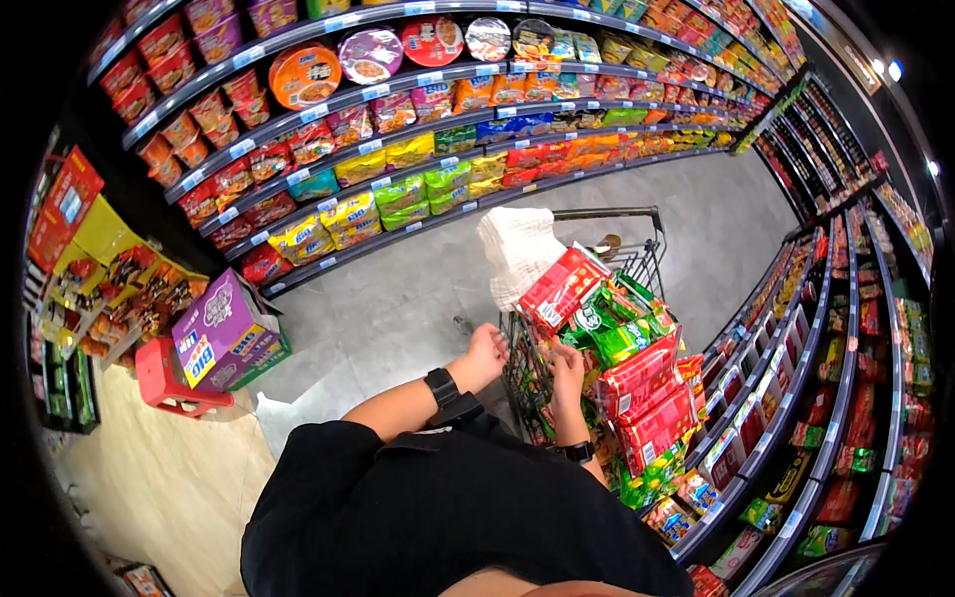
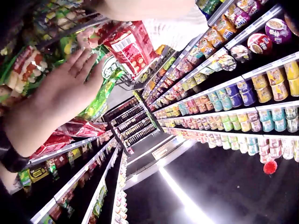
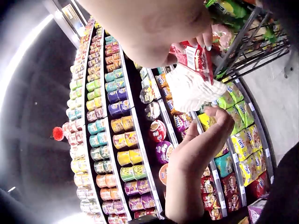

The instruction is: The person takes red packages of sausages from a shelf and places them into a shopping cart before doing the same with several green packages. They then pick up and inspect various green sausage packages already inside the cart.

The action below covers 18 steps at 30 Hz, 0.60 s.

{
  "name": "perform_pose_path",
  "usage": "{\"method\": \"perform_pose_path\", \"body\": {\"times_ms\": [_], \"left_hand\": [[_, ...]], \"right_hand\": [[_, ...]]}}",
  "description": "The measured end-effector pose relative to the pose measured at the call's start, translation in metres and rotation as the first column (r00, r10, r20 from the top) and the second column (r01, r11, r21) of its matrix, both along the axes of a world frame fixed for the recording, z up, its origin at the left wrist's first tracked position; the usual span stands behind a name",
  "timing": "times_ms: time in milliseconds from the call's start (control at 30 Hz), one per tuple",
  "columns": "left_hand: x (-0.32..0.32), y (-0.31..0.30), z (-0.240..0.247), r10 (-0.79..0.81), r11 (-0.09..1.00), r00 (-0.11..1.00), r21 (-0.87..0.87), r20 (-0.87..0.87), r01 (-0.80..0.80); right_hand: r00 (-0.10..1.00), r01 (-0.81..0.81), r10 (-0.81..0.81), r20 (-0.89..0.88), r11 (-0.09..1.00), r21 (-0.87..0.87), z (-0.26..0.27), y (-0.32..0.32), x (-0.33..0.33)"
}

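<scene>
Hands a little bent and empty, we have our left hand (image 1: 481,358) and right hand (image 1: 567,378) near a shiny red plastic pack (image 1: 563,289).

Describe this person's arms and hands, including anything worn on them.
The left hand and right hand are ungloved. On the left wrist sits a black wristband with a squarish dark face, on the right a similar black band. A black short-sleeved fabric top leaves the left forearm bare; its right cuff is unclear.
</scene>
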State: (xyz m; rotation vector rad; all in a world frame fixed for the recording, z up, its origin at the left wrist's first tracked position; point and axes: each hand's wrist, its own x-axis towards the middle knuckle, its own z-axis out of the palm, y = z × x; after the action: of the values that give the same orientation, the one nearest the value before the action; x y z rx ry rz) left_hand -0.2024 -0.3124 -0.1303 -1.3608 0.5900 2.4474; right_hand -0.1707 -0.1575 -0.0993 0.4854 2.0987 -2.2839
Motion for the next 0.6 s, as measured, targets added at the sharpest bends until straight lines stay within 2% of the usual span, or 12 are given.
{"method": "perform_pose_path", "body": {"times_ms": [133,267,400,500,600], "left_hand": [[-0.019,0.009,0.038,-0.05,0.989,0.996,-0.14,-0.078,0.039],[-0.031,0.019,0.033,-0.166,0.963,0.935,-0.256,-0.314,0.085],[-0.043,0.02,0.008,-0.294,0.913,0.9,-0.372,-0.321,0.165],[-0.042,0.025,0.048,-0.255,0.865,0.894,-0.499,-0.37,0.04],[-0.059,0.026,0.018,-0.39,0.807,0.72,-0.59,-0.574,-0.033]], "right_hand": [[1.0,0.031,-0.03,0.008,0.998,-0.048,0.011,0.003,-0.007],[0.993,0.087,-0.085,0.079,0.996,-0.025,-0.003,0.016,-0.011],[0.986,0.104,-0.104,0.133,0.995,0.004,-0.031,0.031,-0.021],[0.99,0.089,-0.092,0.103,0.996,0.031,-0.036,0.029,-0.025],[0.994,0.091,-0.084,0.076,0.991,-0.1,-0.035,0.018,-0.028]]}}
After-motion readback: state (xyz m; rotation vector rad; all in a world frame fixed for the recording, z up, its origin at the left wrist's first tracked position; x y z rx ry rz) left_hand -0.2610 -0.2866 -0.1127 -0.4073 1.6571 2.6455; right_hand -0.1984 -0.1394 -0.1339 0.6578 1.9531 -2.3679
